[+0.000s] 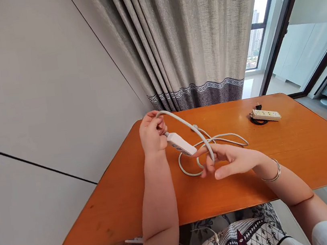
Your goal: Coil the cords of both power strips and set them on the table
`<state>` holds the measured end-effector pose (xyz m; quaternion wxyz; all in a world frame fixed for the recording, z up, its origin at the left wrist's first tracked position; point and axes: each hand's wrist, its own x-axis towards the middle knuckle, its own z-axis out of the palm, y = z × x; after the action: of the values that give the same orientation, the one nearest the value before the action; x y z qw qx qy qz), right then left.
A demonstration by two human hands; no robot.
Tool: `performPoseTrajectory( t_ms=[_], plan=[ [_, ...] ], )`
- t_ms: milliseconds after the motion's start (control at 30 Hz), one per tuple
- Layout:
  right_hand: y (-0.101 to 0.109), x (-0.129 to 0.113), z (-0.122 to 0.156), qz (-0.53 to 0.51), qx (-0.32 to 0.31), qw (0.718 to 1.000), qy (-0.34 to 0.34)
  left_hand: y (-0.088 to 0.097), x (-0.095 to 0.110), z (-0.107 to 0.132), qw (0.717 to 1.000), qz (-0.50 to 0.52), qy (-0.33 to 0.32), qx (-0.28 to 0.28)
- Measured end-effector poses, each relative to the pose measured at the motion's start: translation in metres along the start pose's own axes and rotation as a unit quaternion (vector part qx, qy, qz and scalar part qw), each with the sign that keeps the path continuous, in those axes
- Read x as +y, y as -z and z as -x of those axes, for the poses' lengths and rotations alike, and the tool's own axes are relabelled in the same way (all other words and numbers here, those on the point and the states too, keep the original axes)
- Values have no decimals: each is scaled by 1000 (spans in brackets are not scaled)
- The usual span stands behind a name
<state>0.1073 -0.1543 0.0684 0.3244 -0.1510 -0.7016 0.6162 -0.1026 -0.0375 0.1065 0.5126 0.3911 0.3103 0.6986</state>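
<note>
My left hand [153,132] is closed around the cord end of a white power strip [181,144], which tilts down to the right above the table. From this hand the light grey power cord [186,123] arches over to my right hand [226,158]. There it crosses the index finger and passes in between the fingers, held loosely. The right thumb stands apart, and the index fingertip is at the strip's lower end. More cord lies in loose loops on the table behind the hands. A light-coloured piece on the cord [194,127], perhaps its plug, is partly hidden.
The orange-brown wooden table [118,210] borders a pale wall panel [41,95] on the left. A second power strip [266,115] with a black cord and plug lies at the far right. Behind are a grey curtain [199,32] and a glass door frame.
</note>
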Motion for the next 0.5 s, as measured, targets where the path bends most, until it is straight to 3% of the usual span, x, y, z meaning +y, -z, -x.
performPoseTrajectory(
  t_ms=[233,333,400,500],
  plan=[
    [26,-26,35,-46,33,996,69,39,27,-19,978,143,-10,152],
    [38,-41,47,-8,136,984,115,49,29,-25,965,160,0,209],
    [45,-49,49,18,242,960,137,50,25,-28,967,148,4,205],
    [58,-50,43,31,401,903,152,44,18,-26,992,76,35,94]
  ],
)
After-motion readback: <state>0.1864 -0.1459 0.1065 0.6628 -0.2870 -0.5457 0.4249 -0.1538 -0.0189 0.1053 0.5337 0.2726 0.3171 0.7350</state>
